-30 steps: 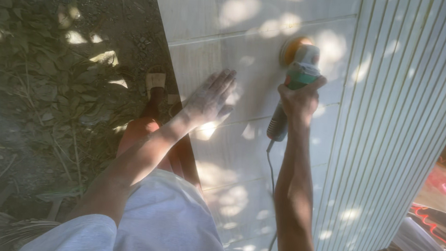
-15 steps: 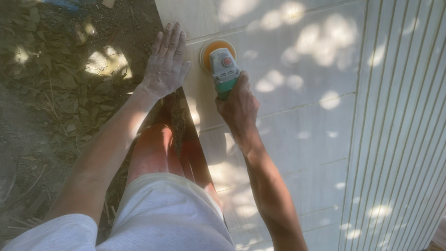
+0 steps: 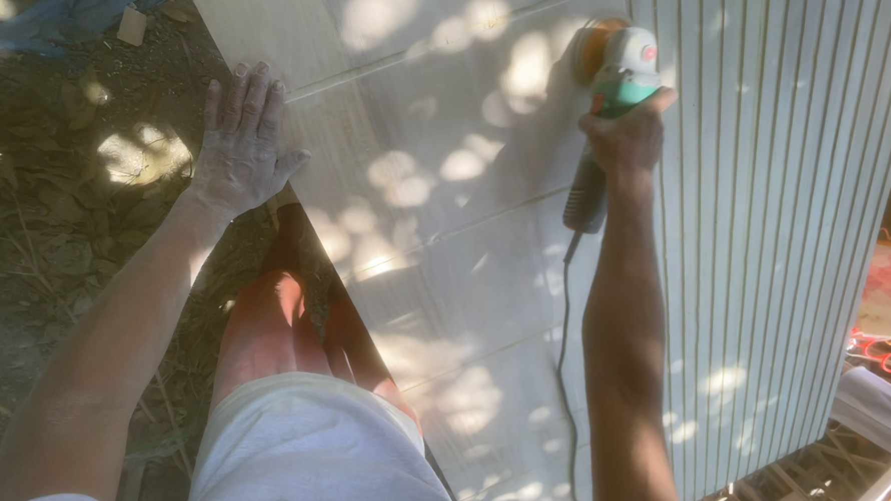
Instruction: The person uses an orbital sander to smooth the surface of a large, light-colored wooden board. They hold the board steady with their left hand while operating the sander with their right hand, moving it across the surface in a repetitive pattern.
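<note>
Blue cloth (image 3: 86, 4) on leaf-strewn dirt (image 3: 56, 223); wooden lattice (image 3: 806, 487) lower right.

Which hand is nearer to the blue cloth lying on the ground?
Left. The left hand lies flat on the white panel's near edge, just below the blue cloth. The right hand grips the sander far across the panel.

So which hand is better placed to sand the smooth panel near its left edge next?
Probably the right hand: it grips the sander, whose pad sits by the ribbed panel. The left hand lies flat, fingers spread, on the smooth panel at that edge, bracing it.
</note>
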